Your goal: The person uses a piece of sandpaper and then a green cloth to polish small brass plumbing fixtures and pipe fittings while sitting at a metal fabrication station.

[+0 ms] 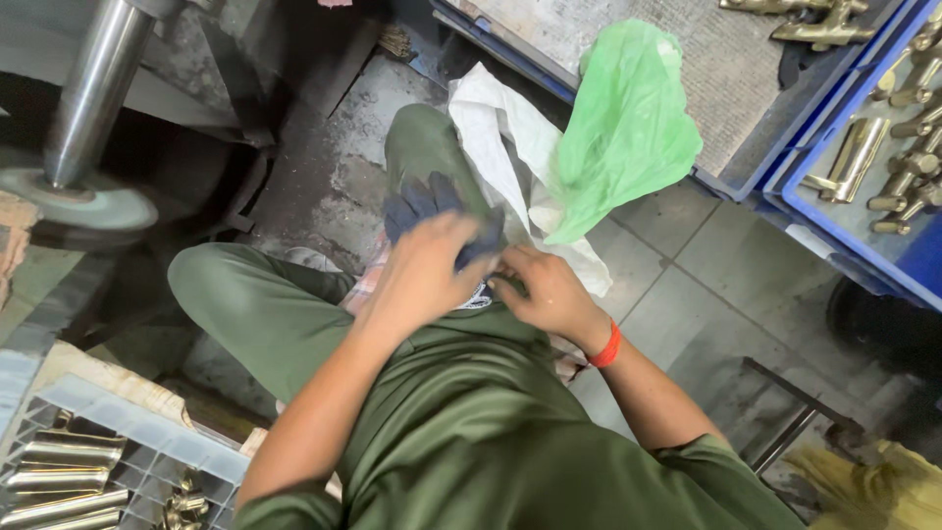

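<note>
- Left hand (424, 270) is clamped on a dark blue-grey glove (432, 211) lying on the right thigh; fingers curled over the cuff end, glove fingers pointing away toward the knee.
- Right hand (548, 291) sits just beside it at the lap, fingertips pinched narrow at the glove's edge or the cloth under it; frame is motion-blurred, so I cannot tell whether it actually has the glove.
- Risk: glove is only draped on the leg. If the left grip eases while the right is not holding, it likely slides off the thigh onto the tiled floor (677, 285).
- Risk: round polishing wheel (83, 208) on its steel shaft (93, 93) stands close to the left knee (201, 280). Cannot tell if it is turning. If it is, a loose glove or trouser cloth swinging that way could catch.
- Risk: checked rag (365, 285) under the hands, white sack (496, 123) and green plastic bag (628, 128) crowd the lap area; pinching blind could pick up rag instead of glove.
- Risk: orange wristband (609, 346) on the right wrist may snag a tight cuff.
- Brass fittings in the blue crate (908, 260) on the right and the grey grid tray (147, 437) at lower left are well apart from both hands; no clash there.
</note>
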